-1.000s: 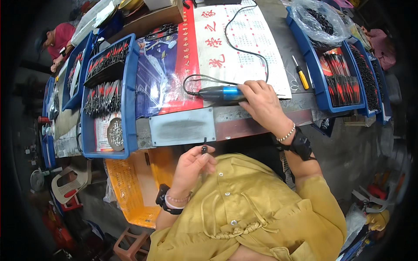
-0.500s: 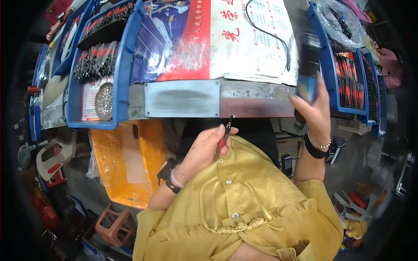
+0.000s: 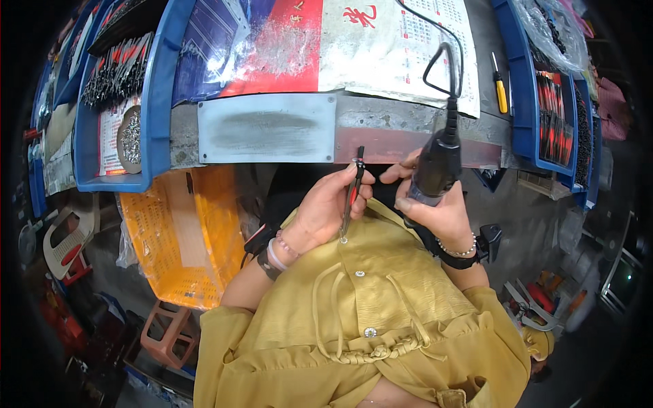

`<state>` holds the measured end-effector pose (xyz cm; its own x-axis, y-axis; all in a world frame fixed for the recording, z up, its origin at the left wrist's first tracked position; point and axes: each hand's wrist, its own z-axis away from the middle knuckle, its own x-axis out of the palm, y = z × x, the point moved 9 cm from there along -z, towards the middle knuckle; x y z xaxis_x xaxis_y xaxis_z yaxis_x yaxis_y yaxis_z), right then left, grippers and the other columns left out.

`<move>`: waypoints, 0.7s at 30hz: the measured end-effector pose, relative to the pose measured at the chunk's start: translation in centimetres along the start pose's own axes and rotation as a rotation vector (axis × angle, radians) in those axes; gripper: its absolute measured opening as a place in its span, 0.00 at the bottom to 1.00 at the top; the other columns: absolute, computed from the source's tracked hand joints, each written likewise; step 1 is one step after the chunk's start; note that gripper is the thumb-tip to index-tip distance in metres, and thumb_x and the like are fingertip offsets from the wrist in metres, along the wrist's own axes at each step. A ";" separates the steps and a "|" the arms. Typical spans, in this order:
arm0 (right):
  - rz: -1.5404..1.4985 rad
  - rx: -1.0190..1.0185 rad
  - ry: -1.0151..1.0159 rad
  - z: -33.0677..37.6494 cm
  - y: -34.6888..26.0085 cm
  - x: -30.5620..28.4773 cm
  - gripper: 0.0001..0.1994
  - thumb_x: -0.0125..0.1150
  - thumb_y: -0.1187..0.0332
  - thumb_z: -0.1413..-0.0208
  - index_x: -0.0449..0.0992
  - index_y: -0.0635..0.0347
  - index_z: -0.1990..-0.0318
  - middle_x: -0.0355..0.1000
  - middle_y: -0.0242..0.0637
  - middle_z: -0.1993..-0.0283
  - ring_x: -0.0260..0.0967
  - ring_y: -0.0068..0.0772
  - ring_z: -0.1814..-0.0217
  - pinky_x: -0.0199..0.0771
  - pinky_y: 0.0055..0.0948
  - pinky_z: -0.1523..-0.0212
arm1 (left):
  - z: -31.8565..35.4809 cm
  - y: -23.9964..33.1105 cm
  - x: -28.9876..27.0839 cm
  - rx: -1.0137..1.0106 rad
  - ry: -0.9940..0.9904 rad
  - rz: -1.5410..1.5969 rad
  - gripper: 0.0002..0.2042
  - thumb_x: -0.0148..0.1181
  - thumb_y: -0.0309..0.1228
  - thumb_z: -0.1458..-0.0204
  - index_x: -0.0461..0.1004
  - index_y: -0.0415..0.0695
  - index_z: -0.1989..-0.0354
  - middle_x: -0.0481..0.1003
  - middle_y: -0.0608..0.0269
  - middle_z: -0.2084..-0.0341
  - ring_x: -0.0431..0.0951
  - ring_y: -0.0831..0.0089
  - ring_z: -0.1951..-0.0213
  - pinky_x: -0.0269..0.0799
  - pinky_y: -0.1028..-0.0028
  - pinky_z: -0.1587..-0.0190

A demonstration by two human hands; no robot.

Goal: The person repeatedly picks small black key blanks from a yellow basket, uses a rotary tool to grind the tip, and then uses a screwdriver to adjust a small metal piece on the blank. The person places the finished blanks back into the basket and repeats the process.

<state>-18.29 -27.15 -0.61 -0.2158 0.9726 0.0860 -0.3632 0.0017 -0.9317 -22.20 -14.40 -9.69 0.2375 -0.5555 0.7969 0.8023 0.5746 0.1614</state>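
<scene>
My left hand (image 3: 338, 207), just off the bench's front edge, is closed on a slim black-and-red tool (image 3: 353, 193) whose exact kind I cannot make out. It is held nearly upright, with its dark end up and a narrow metal end hanging below my fingers. My right hand (image 3: 435, 212) is wrapped round a black corded electric screwdriver (image 3: 435, 166), cord end up. Its lower end is partly hidden by my hand and the dark background. The two hands are close together but apart, and the driver does not touch the slim tool.
Blue bins (image 3: 155, 136) of red-and-black pieces and a dish of small metal parts (image 3: 129, 134) stand left. More blue bins (image 3: 522, 102) are at right, beside a yellow-handled screwdriver (image 3: 501, 95). A steel plate (image 3: 266, 129) lines the bench edge. An orange crate (image 3: 151, 224) sits below left.
My right hand has brought the electric screwdriver left and down, close to my left hand. The yellow-handled screwdriver now shows on the bench. My left hand still grips the slim tool.
</scene>
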 end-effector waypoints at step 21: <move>0.062 0.037 -0.097 -3.5 0.2 1.3 0.32 0.70 0.76 0.52 0.64 0.65 0.38 0.69 0.39 0.40 0.66 0.27 0.39 0.67 0.30 0.39 | -0.5 0.3 -0.1 -0.083 -0.053 0.151 0.18 0.48 0.45 0.34 0.71 0.39 0.61 0.69 0.69 0.78 0.59 0.84 0.82 0.54 0.83 0.81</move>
<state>-15.50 -25.12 -1.93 -0.3248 0.9436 0.0642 -0.3796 -0.0678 -0.9227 -21.73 -14.49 -10.05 0.3314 -0.4328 0.8383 0.8027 0.5963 -0.0094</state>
